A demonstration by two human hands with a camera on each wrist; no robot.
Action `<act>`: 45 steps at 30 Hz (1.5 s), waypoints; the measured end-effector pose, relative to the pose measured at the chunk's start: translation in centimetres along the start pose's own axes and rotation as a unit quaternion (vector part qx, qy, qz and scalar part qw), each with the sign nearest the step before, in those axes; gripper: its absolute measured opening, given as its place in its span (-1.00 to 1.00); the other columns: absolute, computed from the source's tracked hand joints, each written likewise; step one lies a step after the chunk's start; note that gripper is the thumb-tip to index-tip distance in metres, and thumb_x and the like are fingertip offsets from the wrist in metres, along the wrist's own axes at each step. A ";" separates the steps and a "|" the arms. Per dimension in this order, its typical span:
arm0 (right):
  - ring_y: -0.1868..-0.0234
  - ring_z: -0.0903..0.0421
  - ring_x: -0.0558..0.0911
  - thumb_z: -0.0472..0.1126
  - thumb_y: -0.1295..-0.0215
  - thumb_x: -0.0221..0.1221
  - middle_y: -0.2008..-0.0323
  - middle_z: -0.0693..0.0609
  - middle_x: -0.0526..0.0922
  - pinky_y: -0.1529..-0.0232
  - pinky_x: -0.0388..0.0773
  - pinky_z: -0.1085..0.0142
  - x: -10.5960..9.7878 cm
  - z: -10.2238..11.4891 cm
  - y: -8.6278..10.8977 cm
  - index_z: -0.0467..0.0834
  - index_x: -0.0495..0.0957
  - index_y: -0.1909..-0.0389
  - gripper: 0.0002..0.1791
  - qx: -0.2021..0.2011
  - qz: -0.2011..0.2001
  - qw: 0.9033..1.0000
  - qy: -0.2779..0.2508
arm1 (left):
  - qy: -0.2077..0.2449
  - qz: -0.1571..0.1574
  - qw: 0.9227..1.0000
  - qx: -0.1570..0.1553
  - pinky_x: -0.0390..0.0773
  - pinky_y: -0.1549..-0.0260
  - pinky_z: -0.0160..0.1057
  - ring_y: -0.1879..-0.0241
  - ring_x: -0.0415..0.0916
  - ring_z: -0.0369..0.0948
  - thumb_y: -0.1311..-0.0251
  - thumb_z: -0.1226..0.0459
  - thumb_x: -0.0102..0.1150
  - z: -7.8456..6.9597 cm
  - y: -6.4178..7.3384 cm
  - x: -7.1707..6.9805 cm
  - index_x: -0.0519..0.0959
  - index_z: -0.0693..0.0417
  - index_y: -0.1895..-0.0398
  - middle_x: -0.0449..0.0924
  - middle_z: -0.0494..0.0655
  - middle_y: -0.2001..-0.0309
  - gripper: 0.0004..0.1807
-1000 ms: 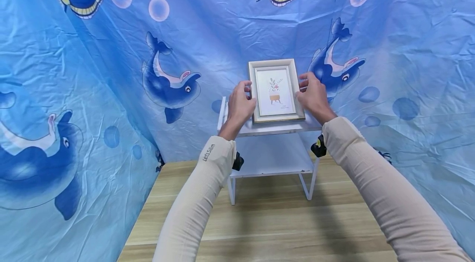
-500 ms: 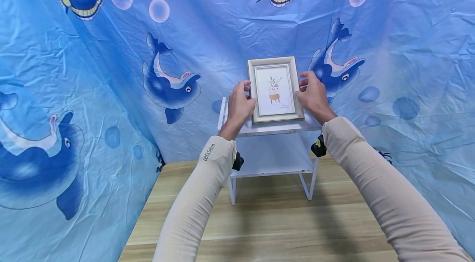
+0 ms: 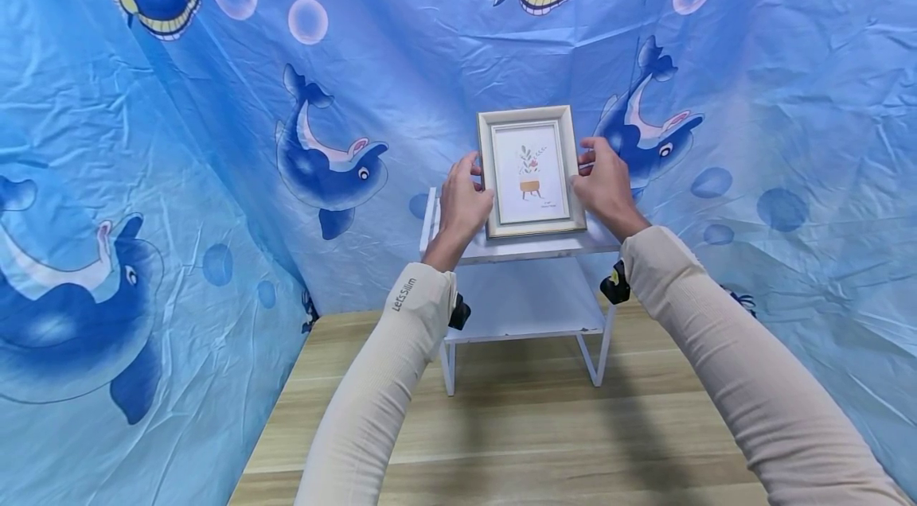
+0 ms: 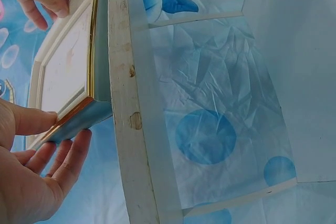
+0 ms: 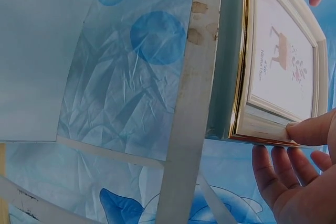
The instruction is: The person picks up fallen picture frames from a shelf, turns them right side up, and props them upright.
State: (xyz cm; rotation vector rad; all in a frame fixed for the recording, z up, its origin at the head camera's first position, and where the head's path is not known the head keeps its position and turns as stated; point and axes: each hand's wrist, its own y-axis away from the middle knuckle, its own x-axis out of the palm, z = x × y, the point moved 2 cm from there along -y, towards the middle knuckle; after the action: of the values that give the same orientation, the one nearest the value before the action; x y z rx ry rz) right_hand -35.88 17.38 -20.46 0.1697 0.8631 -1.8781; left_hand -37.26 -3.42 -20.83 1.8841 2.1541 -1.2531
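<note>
Left hand [image 3: 464, 202] + right hand [image 3: 606, 183] | pinching picture frame [image 3: 532, 172] by opposite sides | its back hidden

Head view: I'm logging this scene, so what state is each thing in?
Picture frame, held at both sides, front towards the camera
Print, inside the frame, right way up
Left hand, gripping the frame's left edge
Right hand, gripping its right edge
White stand, upright, edges marked
Backdrop, hanging, creased
</note>
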 end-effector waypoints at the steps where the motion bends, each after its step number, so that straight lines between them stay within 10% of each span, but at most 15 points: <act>1: -0.10 -0.18 0.57 -0.47 -0.29 0.11 -0.10 -0.28 0.51 -0.20 0.50 -0.01 0.0 0.0 0.0 -0.29 0.25 -0.39 -0.37 -0.001 -0.001 1.000 0.001 | -0.001 0.001 1.000 0.002 0.55 0.09 -0.15 0.04 0.53 -0.10 -0.23 0.49 0.12 0.0 0.0 0.0 0.28 0.12 -0.46 0.49 0.03 -0.13 -0.31; 45: -0.12 -0.19 0.51 -0.52 -0.26 0.11 -0.07 -0.30 0.45 -0.22 0.48 -0.02 -0.2 0.3 0.5 -0.34 0.31 -0.34 -0.40 -0.035 -0.013 0.999 -0.005 | 0.003 -0.018 0.999 0.046 0.56 0.08 -0.15 0.03 0.56 -0.05 -0.15 0.54 0.11 -0.1 0.3 -0.3 0.34 0.13 -0.42 0.47 0.06 -0.07 -0.30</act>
State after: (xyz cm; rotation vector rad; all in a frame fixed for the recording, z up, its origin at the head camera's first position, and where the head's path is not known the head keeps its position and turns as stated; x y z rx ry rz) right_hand -35.30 17.20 -20.33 0.1057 0.9262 -1.8675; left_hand -36.90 -3.65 -20.79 1.8934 2.1781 -1.3771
